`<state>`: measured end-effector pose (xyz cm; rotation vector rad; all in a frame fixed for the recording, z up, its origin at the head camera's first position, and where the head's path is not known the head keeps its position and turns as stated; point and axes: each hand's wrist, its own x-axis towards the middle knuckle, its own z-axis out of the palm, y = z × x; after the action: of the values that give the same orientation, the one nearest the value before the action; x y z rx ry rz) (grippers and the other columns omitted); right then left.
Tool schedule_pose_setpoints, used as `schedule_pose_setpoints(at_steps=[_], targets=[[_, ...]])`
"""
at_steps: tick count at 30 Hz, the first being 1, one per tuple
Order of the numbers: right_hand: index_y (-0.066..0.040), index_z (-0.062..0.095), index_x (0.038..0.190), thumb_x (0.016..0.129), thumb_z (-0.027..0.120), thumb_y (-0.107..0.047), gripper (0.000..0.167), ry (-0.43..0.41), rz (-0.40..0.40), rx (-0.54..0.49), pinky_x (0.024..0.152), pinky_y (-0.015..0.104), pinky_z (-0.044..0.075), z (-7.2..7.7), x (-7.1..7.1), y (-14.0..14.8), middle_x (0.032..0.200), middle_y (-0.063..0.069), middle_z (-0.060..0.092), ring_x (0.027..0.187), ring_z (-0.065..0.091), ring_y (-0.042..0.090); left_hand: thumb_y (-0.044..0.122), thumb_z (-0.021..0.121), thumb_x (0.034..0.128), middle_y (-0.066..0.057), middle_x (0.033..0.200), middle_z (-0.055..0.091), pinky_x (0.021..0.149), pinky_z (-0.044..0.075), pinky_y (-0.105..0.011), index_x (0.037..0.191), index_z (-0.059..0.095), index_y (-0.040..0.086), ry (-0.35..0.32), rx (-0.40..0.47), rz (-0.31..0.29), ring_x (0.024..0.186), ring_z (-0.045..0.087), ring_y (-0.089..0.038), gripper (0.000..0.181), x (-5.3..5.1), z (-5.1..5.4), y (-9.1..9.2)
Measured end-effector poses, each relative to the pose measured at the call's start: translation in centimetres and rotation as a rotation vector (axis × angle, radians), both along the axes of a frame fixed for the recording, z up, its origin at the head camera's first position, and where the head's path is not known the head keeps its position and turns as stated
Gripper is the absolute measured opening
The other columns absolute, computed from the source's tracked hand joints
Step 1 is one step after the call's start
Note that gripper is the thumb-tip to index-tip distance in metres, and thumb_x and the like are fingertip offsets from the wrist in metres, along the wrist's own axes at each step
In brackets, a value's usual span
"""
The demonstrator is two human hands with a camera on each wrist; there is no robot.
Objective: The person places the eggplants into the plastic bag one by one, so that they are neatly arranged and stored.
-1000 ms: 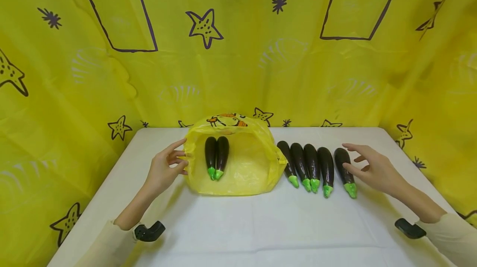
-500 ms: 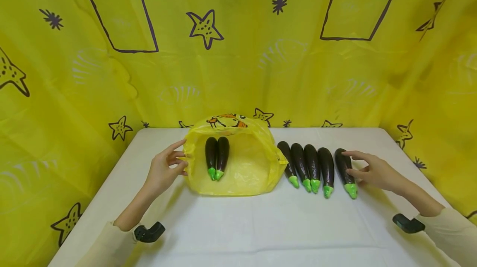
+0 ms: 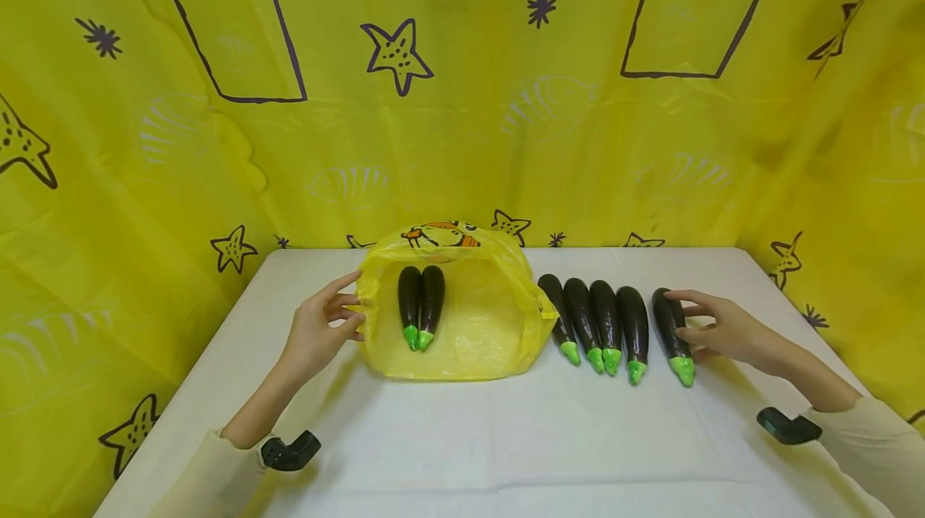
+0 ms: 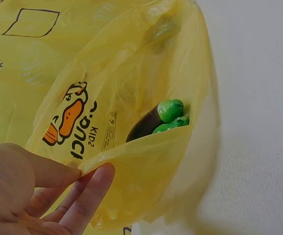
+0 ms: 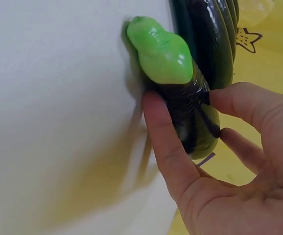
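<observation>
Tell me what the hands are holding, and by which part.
The left hand pinches the yellow bag by its open rim; the right hand grips the rightmost eggplant by its dark body.

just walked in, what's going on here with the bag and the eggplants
A person's left hand pinches the edge of a yellow bag, which gapes open with two eggplants inside. Their right hand grips another eggplant. Four more eggplants lie on the table between that one and the bag.

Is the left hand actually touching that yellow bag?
Touching: the left wrist view shows the left hand pinching the yellow bag by its edge.
</observation>
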<state>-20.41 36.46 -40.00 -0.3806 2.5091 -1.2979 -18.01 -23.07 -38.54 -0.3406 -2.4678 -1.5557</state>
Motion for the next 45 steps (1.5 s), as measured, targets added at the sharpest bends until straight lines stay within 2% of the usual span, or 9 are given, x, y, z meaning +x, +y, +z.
schedule_pose_setpoints(at_steps=[7,12,20,29,37,45], targets=[[0.009,0.025,0.156,0.101,0.062,-0.003,0.068,-0.018,0.008,-0.034,0.076,0.041,0.066,0.1,-0.1,-0.2,0.146,0.052,0.026,0.099,0.07,0.031,-0.016,0.068,0.0881,-0.026,0.113,0.071,0.065,0.066,-0.044,0.151,0.051,0.006,0.011,0.0,-0.007,0.086,0.073,-0.028,0.068,0.1,0.1,0.0],[0.009,0.024,0.156,0.101,0.063,-0.004,0.069,-0.022,0.001,-0.025,0.077,0.042,0.066,0.3,0.0,-0.3,0.146,0.051,0.026,0.098,0.07,0.031,-0.016,0.068,0.0879,-0.026,0.112,0.071,0.064,0.066,-0.042,0.151,0.051,0.005,0.012,0.0,-0.003,0.086,0.072,-0.03,0.068,0.2,0.3,0.0],[0.008,0.026,0.156,0.099,0.064,-0.002,0.069,-0.009,0.004,0.008,0.076,0.041,0.066,0.3,0.0,-0.5,0.146,0.051,0.027,0.109,0.066,0.041,-0.016,0.068,0.0879,-0.026,0.112,0.071,0.064,0.066,-0.04,0.151,0.051,0.006,0.012,0.002,-0.001,0.086,0.072,-0.029,0.068,0.2,0.4,0.0],[0.009,0.027,0.156,0.1,0.064,-0.004,0.068,-0.01,-0.016,0.034,0.075,0.039,0.066,0.4,0.0,-0.4,0.145,0.052,0.028,0.093,0.071,0.029,-0.016,0.068,0.0884,-0.026,0.112,0.071,0.065,0.066,-0.046,0.151,0.051,0.005,0.023,0.004,-0.009,0.086,0.073,-0.03,0.068,-0.1,0.5,0.1],[0.009,0.031,0.154,0.097,0.067,-0.002,0.068,0.002,-0.007,0.071,0.072,0.039,0.066,1.0,0.2,-0.6,0.144,0.053,0.028,0.094,0.071,0.031,-0.016,0.068,0.0882,-0.027,0.113,0.07,0.064,0.066,-0.04,0.151,0.05,0.004,0.013,0.008,-0.014,0.085,0.072,-0.03,0.069,0.0,0.7,0.2],[0.008,0.032,0.154,0.095,0.068,0.0,0.069,0.008,0.025,0.071,0.071,0.039,0.067,2.0,0.2,-0.9,0.145,0.052,0.026,0.1,0.07,0.039,-0.016,0.068,0.088,-0.027,0.113,0.07,0.064,0.066,-0.042,0.151,0.05,0.005,0.016,0.016,-0.02,0.085,0.073,-0.03,0.069,-0.1,0.7,0.2]])
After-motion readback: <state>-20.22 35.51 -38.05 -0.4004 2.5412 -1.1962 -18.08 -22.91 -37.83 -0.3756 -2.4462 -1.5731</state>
